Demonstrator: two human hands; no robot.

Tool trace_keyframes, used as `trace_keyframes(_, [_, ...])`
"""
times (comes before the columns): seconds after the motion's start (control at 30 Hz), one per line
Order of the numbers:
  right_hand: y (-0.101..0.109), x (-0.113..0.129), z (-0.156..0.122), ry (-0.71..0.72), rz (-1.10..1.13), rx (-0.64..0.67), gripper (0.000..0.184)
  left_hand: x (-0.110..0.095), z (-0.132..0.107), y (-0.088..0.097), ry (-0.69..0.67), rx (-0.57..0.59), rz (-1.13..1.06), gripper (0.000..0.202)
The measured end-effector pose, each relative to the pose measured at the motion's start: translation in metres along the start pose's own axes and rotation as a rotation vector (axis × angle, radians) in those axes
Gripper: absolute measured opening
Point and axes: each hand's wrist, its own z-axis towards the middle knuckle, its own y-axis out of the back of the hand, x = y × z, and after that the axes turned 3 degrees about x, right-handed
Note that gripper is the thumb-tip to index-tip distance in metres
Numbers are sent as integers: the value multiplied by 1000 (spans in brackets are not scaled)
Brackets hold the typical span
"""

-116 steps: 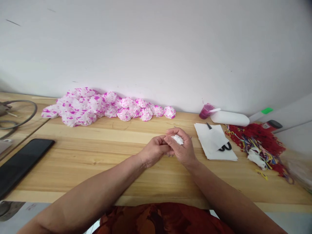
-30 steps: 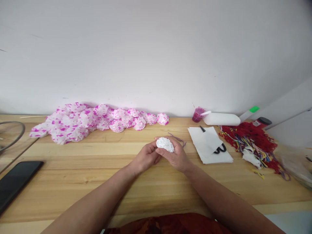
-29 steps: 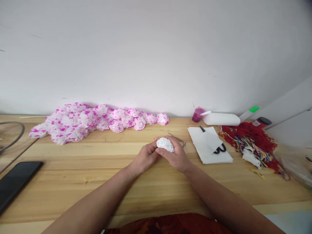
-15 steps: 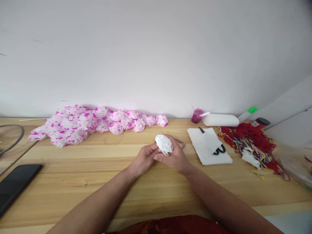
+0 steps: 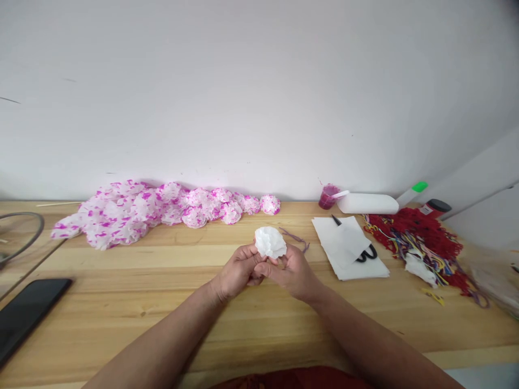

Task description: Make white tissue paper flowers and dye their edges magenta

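A white tissue-paper flower [image 5: 270, 242] with ruffled petals is held up over the middle of the table. My left hand [image 5: 240, 270] pinches it from below on the left, its fingers closed at the flower's base. From the right, my right hand [image 5: 294, 274] also grips it, thumb and fingers at the lower edge. The base between my fingertips is hidden. Just behind my right hand a purple piece of yarn [image 5: 295, 237] lies on the table.
Pink-spotted paper flowers [image 5: 121, 213] are heaped along the wall at left. A phone [image 5: 30, 310] lies front left. To the right are white paper sheets [image 5: 338, 259] with black scissors [image 5: 367, 254], a cup of magenta liquid [image 5: 327, 197], a white bottle [image 5: 367, 203] and red yarn [image 5: 425, 232].
The flower has turned so its ruffled top faces up more and looks rounder. My right hand has shifted lower around it, uncovering more of the purple yarn.
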Motion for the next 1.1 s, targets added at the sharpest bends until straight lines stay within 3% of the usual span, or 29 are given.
trace_keyframes(0.2, [2, 2, -1, 190, -278, -89, 24, 1, 0, 1, 55, -16, -151, 28])
trace_keyframes(0.67, [3, -2, 0, 256, -514, -112, 15, -4, 0, -1, 140, -102, -198, 20])
trace_keyframes(0.87, [1, -5, -1, 175, -413, -146, 15, -4, 1, -1, 144, -114, -142, 22])
trace_keyframes(1.1, [7, -2, 4, 114, -149, -112, 35, -2, 5, -1, 47, -135, 25, 28])
